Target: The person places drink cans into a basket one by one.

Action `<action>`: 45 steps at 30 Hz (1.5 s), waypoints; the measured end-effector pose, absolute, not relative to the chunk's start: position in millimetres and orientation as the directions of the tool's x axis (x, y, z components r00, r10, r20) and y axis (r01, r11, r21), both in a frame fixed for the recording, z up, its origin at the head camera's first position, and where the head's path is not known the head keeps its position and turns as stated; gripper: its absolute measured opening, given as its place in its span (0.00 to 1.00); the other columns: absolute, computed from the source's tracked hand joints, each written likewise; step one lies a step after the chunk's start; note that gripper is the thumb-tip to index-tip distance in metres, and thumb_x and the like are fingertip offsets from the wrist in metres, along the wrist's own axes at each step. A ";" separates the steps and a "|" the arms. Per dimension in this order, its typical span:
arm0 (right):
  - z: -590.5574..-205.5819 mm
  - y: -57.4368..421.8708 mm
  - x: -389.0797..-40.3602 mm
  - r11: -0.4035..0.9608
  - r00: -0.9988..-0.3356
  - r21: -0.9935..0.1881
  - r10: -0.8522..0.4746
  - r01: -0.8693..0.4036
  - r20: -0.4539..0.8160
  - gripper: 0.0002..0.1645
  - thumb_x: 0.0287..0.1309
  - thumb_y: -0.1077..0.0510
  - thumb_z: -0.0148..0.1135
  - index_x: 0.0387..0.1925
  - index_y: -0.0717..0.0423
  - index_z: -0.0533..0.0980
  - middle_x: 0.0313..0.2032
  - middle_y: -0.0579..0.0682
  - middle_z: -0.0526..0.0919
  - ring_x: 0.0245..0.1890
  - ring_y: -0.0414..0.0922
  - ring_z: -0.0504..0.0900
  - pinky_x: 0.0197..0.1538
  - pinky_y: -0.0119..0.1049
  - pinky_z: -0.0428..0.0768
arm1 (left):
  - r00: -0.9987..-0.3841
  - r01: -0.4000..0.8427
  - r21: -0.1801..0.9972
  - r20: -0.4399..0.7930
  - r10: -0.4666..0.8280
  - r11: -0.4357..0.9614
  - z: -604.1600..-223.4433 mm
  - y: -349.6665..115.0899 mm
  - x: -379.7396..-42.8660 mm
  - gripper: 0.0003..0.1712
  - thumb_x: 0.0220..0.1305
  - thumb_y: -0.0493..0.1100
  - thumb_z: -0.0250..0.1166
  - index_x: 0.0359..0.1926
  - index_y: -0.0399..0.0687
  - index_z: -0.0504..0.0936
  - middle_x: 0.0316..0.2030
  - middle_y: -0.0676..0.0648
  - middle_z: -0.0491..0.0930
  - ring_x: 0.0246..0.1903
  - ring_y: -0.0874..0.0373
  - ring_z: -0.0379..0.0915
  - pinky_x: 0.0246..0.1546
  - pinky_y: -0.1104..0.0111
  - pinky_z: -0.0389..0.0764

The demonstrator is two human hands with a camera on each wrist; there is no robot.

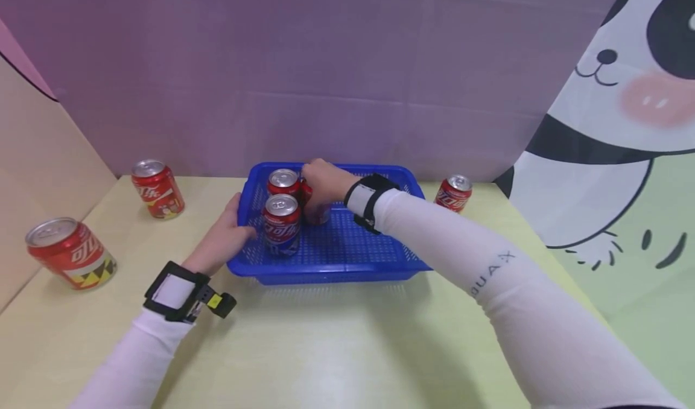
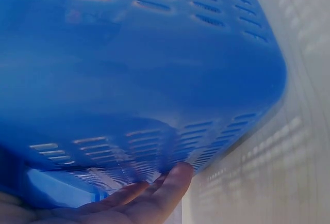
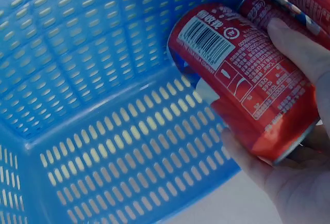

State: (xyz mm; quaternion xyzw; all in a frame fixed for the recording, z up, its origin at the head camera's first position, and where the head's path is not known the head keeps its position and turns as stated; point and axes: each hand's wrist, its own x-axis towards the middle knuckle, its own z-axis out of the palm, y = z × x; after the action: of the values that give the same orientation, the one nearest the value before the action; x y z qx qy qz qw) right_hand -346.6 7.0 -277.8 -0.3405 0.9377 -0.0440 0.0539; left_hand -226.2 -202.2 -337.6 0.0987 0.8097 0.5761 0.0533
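Observation:
A blue perforated plastic basket (image 1: 347, 268) stands on the table. My left hand (image 1: 221, 238) grips its left edge, thumb over the rim; in the left wrist view the fingers (image 2: 172, 188) lie along the outer wall. Inside the basket my right hand (image 1: 327, 183) holds a red soda can (image 3: 232, 74) around its side. That can is tilted in the right wrist view and mostly hidden by the hand in the head view. To its left, two upright soda cans stand in the basket: a rear can (image 1: 284, 183) and a front red-and-blue can (image 1: 282, 228).
Left of the basket, a red can (image 1: 158, 190) stands farther back and a red can with a yellow-and-black pattern (image 1: 72, 253) nearer. Another can (image 1: 453, 193) is right of the basket, partly behind my right arm. A purple backdrop (image 1: 326, 83) rises behind the table.

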 end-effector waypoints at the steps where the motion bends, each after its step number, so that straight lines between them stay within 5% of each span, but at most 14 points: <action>1: -275.1 10.1 -346.3 0.766 -0.764 -0.102 -0.642 -0.635 -0.066 0.35 0.29 0.49 0.84 0.39 0.62 0.78 0.36 0.51 0.80 0.39 0.47 0.80 0.41 0.35 0.80 | -0.974 0.099 0.944 0.028 0.223 0.314 -337.9 -201.7 -226.3 0.52 0.60 0.28 0.52 0.75 0.36 0.27 0.74 0.30 0.35 0.72 0.35 0.35 0.67 0.41 0.43; 5: -257.5 28.6 -346.5 0.776 -0.773 -0.070 -0.630 -0.627 -0.068 0.52 0.42 0.35 0.76 0.60 0.64 0.71 0.54 0.57 0.77 0.56 0.52 0.73 0.59 0.41 0.72 | -0.974 0.094 0.942 0.020 0.224 0.321 -339.8 -200.6 -227.3 0.52 0.61 0.28 0.52 0.75 0.37 0.26 0.74 0.30 0.35 0.72 0.34 0.35 0.67 0.40 0.44; 10: -223.7 64.3 -342.7 0.814 -0.813 -0.024 -0.581 -0.581 -0.044 0.48 0.61 0.30 0.57 0.65 0.65 0.68 0.61 0.60 0.73 0.62 0.55 0.69 0.63 0.47 0.69 | -0.976 0.090 0.939 0.016 0.219 0.331 -341.1 -201.0 -228.3 0.52 0.61 0.28 0.52 0.75 0.36 0.26 0.74 0.29 0.34 0.72 0.34 0.34 0.67 0.39 0.44; 12: -210.0 82.8 -338.8 0.836 -0.836 -0.001 -0.548 -0.548 -0.017 0.40 0.64 0.34 0.56 0.58 0.64 0.74 0.54 0.59 0.78 0.54 0.53 0.75 0.56 0.46 0.75 | -0.976 0.090 0.938 0.016 0.219 0.333 -340.9 -201.5 -228.4 0.52 0.61 0.28 0.52 0.75 0.36 0.26 0.74 0.29 0.34 0.72 0.33 0.35 0.66 0.39 0.44; 14: -197.9 102.3 -333.1 0.874 -0.874 0.009 -0.487 -0.487 -0.003 0.29 0.65 0.37 0.57 0.41 0.61 0.80 0.36 0.54 0.81 0.36 0.48 0.79 0.38 0.40 0.78 | -0.975 0.093 0.938 0.019 0.219 0.334 -340.7 -201.9 -228.5 0.52 0.61 0.28 0.52 0.75 0.36 0.26 0.74 0.29 0.34 0.72 0.33 0.35 0.66 0.39 0.44; 17: -185.9 131.5 -323.1 0.919 -0.919 0.018 -0.394 -0.395 -0.026 0.26 0.64 0.41 0.58 0.20 0.55 0.72 0.17 0.46 0.70 0.17 0.42 0.68 0.20 0.34 0.65 | -0.975 0.096 0.939 0.022 0.221 0.330 -341.4 -204.2 -229.4 0.53 0.60 0.28 0.52 0.75 0.37 0.26 0.74 0.28 0.35 0.71 0.32 0.37 0.66 0.38 0.46; 26: -206.8 191.3 -276.4 0.973 -0.918 -0.169 -0.208 -0.159 -0.336 0.29 0.68 0.38 0.53 0.19 0.55 0.71 0.17 0.51 0.76 0.18 0.46 0.76 0.23 0.38 0.79 | -0.975 0.093 0.933 0.015 0.220 0.347 -341.9 -213.0 -226.9 0.52 0.61 0.28 0.52 0.75 0.36 0.25 0.74 0.28 0.36 0.71 0.32 0.37 0.65 0.37 0.46; 32: -246.0 219.7 -263.7 0.912 -0.913 -0.395 -0.251 -0.111 -0.323 0.31 0.68 0.34 0.51 0.40 0.59 0.77 0.26 0.56 0.82 0.23 0.50 0.80 0.26 0.41 0.80 | -0.975 0.104 0.934 0.029 0.219 0.341 -341.1 -216.0 -227.4 0.52 0.61 0.28 0.52 0.75 0.36 0.27 0.73 0.28 0.39 0.70 0.31 0.40 0.65 0.37 0.49; 39: -293.5 220.4 -259.0 0.777 -0.960 -0.626 -0.216 -0.058 -0.180 0.36 0.65 0.36 0.57 0.57 0.62 0.71 0.29 0.55 0.82 0.22 0.50 0.79 0.21 0.37 0.75 | -0.972 0.119 0.940 0.044 0.232 0.320 -341.1 -216.2 -227.2 0.50 0.61 0.26 0.52 0.76 0.35 0.32 0.72 0.26 0.45 0.69 0.30 0.45 0.63 0.36 0.52; 45: -312.0 203.7 -255.5 0.698 -0.990 -0.716 -0.100 0.000 -0.097 0.31 0.68 0.48 0.57 0.60 0.67 0.66 0.43 0.61 0.80 0.37 0.51 0.82 0.41 0.42 0.82 | -0.973 0.092 0.940 0.015 0.229 0.329 -341.0 -214.9 -226.6 0.50 0.63 0.27 0.51 0.75 0.36 0.28 0.73 0.27 0.39 0.70 0.30 0.39 0.64 0.35 0.49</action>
State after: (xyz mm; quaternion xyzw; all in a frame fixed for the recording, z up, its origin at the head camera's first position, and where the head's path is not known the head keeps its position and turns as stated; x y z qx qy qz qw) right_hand -255.5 203.7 -312.0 -0.0272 0.9193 -0.3873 0.0642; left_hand -226.6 -214.9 -341.0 0.0988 0.8129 0.5708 0.0599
